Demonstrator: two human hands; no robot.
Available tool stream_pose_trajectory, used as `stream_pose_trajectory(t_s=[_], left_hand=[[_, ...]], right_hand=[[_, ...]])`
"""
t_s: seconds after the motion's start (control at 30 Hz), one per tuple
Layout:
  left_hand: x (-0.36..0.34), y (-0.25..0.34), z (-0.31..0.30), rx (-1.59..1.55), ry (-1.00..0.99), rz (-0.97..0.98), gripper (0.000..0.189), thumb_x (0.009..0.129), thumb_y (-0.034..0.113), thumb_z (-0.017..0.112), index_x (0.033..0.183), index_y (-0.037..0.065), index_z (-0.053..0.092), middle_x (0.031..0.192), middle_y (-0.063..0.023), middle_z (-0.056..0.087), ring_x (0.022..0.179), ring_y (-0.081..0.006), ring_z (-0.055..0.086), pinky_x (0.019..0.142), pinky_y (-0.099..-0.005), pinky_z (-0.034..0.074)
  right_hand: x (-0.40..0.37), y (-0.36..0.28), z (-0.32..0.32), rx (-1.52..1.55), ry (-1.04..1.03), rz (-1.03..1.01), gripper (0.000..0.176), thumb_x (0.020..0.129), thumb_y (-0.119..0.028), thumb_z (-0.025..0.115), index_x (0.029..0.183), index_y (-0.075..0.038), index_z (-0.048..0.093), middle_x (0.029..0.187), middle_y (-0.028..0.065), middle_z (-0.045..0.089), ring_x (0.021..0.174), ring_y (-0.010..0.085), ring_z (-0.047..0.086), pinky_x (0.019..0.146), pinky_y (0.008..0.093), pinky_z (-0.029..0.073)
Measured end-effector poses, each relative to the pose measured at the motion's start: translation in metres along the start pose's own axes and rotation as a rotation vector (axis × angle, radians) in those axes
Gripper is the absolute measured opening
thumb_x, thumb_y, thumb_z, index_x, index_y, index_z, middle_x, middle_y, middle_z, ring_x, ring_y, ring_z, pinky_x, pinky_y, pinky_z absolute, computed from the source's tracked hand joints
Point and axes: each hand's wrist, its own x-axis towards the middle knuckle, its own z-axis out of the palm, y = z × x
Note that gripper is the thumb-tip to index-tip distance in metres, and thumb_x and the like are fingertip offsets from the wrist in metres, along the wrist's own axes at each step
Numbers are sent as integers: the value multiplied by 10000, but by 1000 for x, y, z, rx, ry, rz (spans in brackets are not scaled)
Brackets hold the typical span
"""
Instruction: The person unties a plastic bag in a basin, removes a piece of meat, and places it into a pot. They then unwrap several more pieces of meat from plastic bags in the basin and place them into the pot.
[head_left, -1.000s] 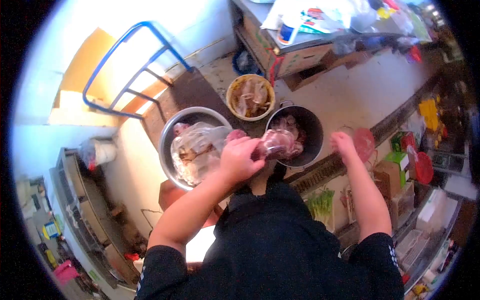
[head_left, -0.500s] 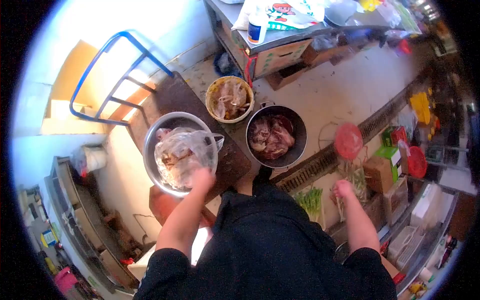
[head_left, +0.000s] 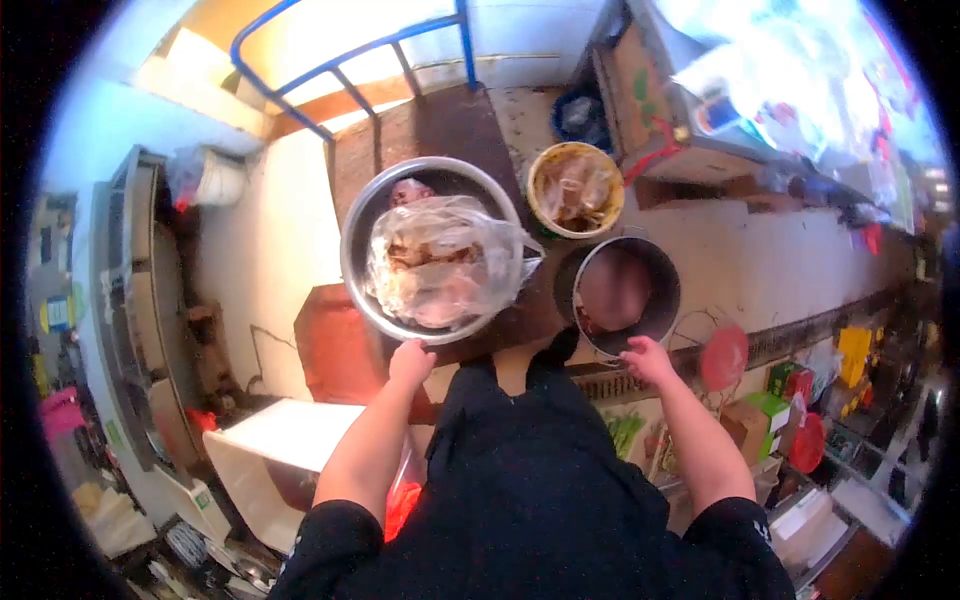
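A wide metal basin point(head_left: 357, 285) stands on the dark board, holding meat, part of it in a clear plastic bag point(head_left: 440, 260). My left hand point(head_left: 412, 362) is at the basin's near rim; its fingers are too small and blurred to tell whether they grip. A dark pot point(head_left: 660, 285) with meat inside, blurred, is right of the basin. My right hand point(head_left: 645, 360) is at the pot's near edge, fingers bent and pinched by the handle. Behind the pot, a yellowish bucket point(head_left: 537, 205) holds plastic-wrapped contents.
A blue-framed cart handle point(head_left: 370, 45) rises behind the basin. A cluttered table point(head_left: 700, 150) stands at the upper right. A drain grate point(head_left: 770, 345), red lid point(head_left: 723, 358), boxes and greens lie to the right. A white bin point(head_left: 290, 435) is at the lower left.
The view has shifted, so basin and pot appear further right. My left hand has left the bag for the basin's near rim. My right hand has moved in from the right to the pot.
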Motion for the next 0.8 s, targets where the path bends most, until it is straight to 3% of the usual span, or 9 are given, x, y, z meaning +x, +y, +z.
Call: stream_pose_trajectory(t_s=[0.13,0.3,0.4,0.47,0.53,0.6,0.67,0.73,0.8], left_hand=[[24,-35,-8,-57,-43,-47,436,769,213,692,1167,56,609,1139,-184,629,1080,-332,590,920,-415,479],[91,-91,-7,-71,154,-54,517,762,191,688,1248,83,548,1205,-183,588,1143,-357,548,962,-412,455],[152,-104,-24,-170,83,-148,391,823,296,583,1134,59,604,1189,-221,567,1106,-390,557,930,-439,470],[195,-121,-6,-219,194,-113,826,724,337,719,1400,61,334,1198,-260,537,1089,-413,559,931,-447,470],[213,-103,0,-154,290,-190,873,726,346,738,1413,36,297,1167,-272,567,1086,-384,573,924,-437,476],[239,-96,9,-434,159,-306,765,730,237,751,1380,47,396,1206,-191,597,1081,-336,590,956,-374,469],[290,-131,107,-683,158,20,555,814,182,682,1316,34,498,1148,-159,642,1013,-276,619,909,-362,485],[256,-68,77,-718,-258,-82,299,867,101,589,1151,21,636,1053,-123,686,957,-220,630,853,-346,492],[219,-16,77,-751,-352,-13,192,825,197,641,887,32,719,837,-132,703,824,-266,675,791,-387,523]], right_hand=[[30,-98,77,-182,-12,-287,850,672,-327,842,1373,-69,435,1309,206,515,1208,305,510,999,410,426],[88,-192,186,-91,-38,-443,1047,589,-269,889,1443,-80,315,1421,230,394,1270,359,449,1075,409,360],[96,-228,236,-454,109,-481,1146,552,-229,902,1470,-85,231,1490,257,240,1274,403,429,1078,417,364],[107,-236,263,-701,-15,-397,1205,537,-236,905,1483,-93,172,1504,274,148,1288,433,394,1083,433,363],[135,-219,288,-799,6,-503,1190,537,-248,902,1479,-98,190,1492,278,175,1305,440,369,1081,443,366],[155,-215,310,-616,-164,-464,1179,556,-253,894,1486,-101,186,1509,260,161,1371,396,293,1121,410,305],[172,-207,336,-554,-204,-472,1141,602,-281,881,1483,-73,187,1494,231,242,1356,362,329,1107,412,313],[166,-222,352,98,-296,-133,1068,638,-351,862,1434,6,245,1390,220,416,1265,315,441,1059,379,365],[165,-226,353,108,-301,-105,1012,674,-368,844,1425,-3,271,1331,191,486,1222,269,479,1016,371,397]])
